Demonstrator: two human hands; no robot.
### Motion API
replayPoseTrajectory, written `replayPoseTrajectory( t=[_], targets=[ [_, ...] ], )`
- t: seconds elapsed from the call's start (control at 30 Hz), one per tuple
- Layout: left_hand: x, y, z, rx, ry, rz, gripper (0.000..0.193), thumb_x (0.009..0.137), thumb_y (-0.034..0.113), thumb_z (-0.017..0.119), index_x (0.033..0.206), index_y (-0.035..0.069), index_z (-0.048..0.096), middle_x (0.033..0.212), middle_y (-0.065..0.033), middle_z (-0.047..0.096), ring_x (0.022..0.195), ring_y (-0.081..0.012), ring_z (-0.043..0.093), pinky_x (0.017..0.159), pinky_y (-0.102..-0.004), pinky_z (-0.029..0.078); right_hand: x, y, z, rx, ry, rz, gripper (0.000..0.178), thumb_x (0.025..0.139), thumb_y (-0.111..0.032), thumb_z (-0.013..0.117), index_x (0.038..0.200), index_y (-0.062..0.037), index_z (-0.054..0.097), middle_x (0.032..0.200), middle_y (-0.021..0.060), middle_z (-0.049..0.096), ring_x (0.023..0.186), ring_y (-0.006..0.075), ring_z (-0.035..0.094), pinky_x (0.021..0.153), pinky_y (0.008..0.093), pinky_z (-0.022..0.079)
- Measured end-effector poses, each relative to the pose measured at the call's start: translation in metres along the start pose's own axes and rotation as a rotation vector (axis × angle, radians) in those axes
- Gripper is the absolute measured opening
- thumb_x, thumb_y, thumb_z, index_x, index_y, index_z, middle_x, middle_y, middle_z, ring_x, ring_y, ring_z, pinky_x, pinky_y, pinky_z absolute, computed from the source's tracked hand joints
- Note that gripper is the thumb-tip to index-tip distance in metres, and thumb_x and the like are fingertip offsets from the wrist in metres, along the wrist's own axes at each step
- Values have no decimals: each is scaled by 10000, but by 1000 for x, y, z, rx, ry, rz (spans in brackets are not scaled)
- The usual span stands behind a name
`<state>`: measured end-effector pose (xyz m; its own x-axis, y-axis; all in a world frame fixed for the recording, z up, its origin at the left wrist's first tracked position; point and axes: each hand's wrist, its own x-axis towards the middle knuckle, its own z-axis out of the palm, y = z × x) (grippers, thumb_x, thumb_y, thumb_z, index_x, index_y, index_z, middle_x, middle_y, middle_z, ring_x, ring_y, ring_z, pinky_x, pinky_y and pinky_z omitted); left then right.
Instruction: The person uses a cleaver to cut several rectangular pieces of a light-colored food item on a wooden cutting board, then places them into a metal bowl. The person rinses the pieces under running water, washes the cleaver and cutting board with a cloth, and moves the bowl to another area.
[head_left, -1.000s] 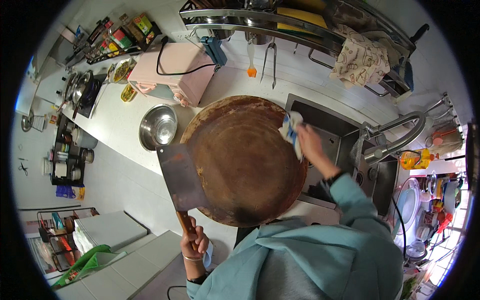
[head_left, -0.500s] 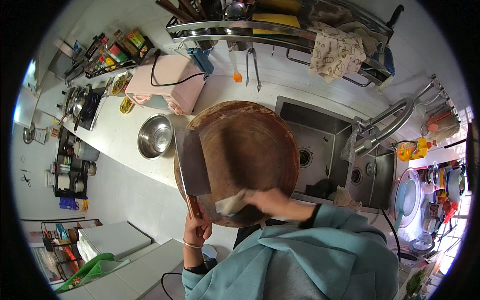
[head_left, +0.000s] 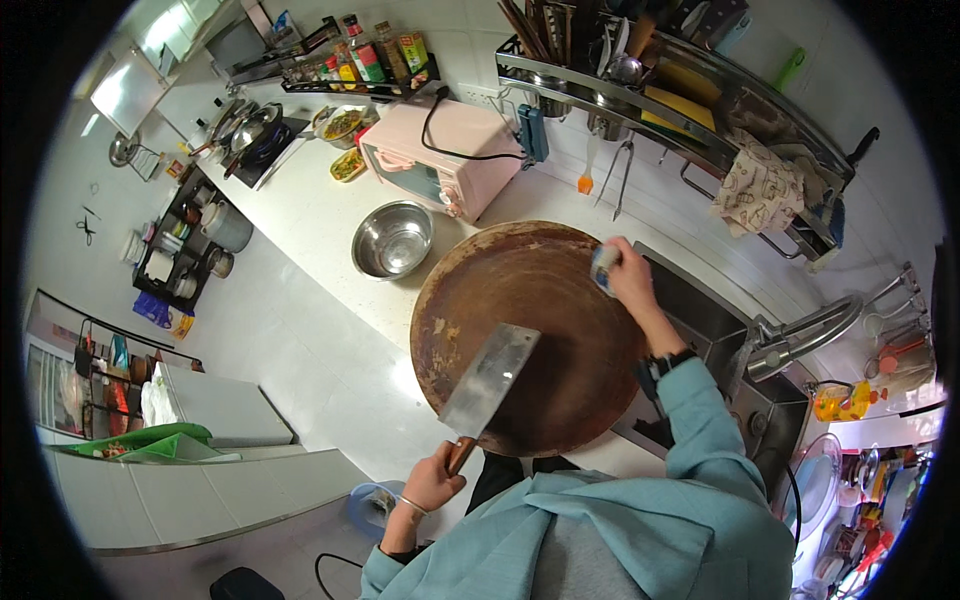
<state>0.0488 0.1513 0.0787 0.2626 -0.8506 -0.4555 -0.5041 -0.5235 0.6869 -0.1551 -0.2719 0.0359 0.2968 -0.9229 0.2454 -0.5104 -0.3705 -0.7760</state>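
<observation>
A cleaver (head_left: 490, 382) with a broad grey blade and a wooden handle slants over the lower left of a big round wooden chopping board (head_left: 575, 305). My left hand (head_left: 434, 480) is closed round its handle, just off the board's near edge. Over the board's far right rim, my right hand (head_left: 630, 276) grips a small pale cloth (head_left: 604, 268) with some blue on it; its shape is partly hidden by the fingers. Several worn, flaky patches show along the board's left side.
A steel bowl (head_left: 392, 241) stands on the white counter left of the board, near a pink toaster oven (head_left: 455, 150). To the right lies a steel sink (head_left: 690, 290) with its tap (head_left: 815, 335). Above hangs a utensil rack (head_left: 600, 95); a bin (head_left: 372, 508) stands on the floor.
My right hand has swung with the cloth from the board's near side to its far right rim. The cleaver has tilted from nearly upright to leaning right, and the whole view has turned.
</observation>
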Motion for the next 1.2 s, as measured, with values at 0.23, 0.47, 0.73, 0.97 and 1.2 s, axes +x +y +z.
replayPoseTrajectory(
  t=[0.23,0.47,0.73,0.97,1.2],
  targets=[
    [1,6,19,271,-43,92,412,702,191,661,1056,89,477,713,-220,608,700,-435,602,623,-515,462,27,-44,101,220,-294,-40,443,950,-181,545,1364,-59,446,1175,202,594,1003,238,660,778,306,522],
    [15,8,28,403,-20,107,437,699,195,653,1100,129,492,695,-189,627,664,-409,618,594,-510,484,-13,-17,57,94,-496,-117,207,911,-166,579,1032,-33,681,909,118,699,890,219,676,771,313,512],
    [63,19,48,551,46,229,322,798,255,629,1068,135,500,811,-133,651,719,-367,643,595,-484,506,-33,-9,17,58,-341,-197,186,901,-167,583,1020,-56,674,919,149,661,835,284,644,742,354,505],
    [85,20,45,718,178,392,378,763,310,706,1066,124,576,918,-103,555,897,-317,582,723,-428,496,-38,2,27,11,-397,-239,190,891,-108,552,1029,-44,665,981,154,635,918,312,619,806,377,495],
    [89,16,48,701,193,318,503,739,267,738,1193,126,574,948,-123,574,926,-334,566,779,-440,480,34,-15,108,-331,-282,-262,644,779,-278,712,1370,-238,462,1430,145,387,1255,414,428,947,530,425]
  ],
)
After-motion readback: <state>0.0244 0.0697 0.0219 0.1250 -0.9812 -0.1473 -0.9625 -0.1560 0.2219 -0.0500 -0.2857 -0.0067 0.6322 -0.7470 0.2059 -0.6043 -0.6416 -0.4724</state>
